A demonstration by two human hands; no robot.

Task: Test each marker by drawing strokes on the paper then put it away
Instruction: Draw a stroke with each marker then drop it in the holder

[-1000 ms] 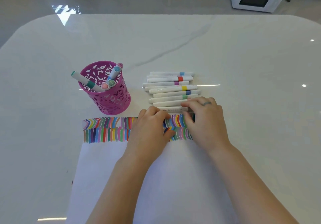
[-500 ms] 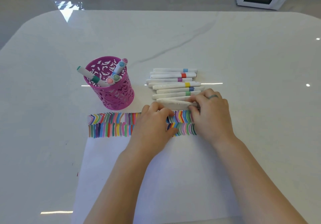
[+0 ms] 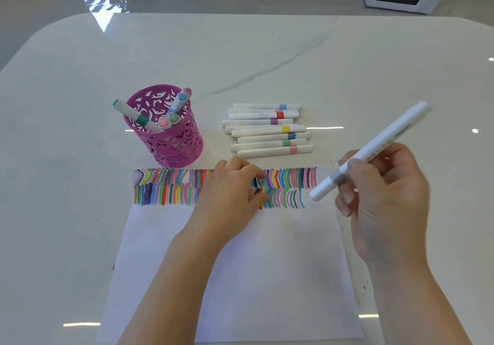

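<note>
You're gripping a capped grey-banded marker (image 3: 371, 150) in your right hand (image 3: 382, 205), raised right of the paper (image 3: 240, 277). Left hand (image 3: 230, 192), curled and empty, is pinning the sheet. Four are sitting in the cup (image 3: 171, 141); about nine are waiting in the pile (image 3: 267, 130).

Nine markers (image 3: 270, 130) lie loose, four in one cup (image 3: 171, 141), one held.

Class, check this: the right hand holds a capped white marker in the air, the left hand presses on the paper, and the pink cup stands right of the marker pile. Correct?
Not quite. In the head view the pink cup stands left of the marker pile. The rest holds: right hand holds the capped white marker, left hand presses the paper.
</note>
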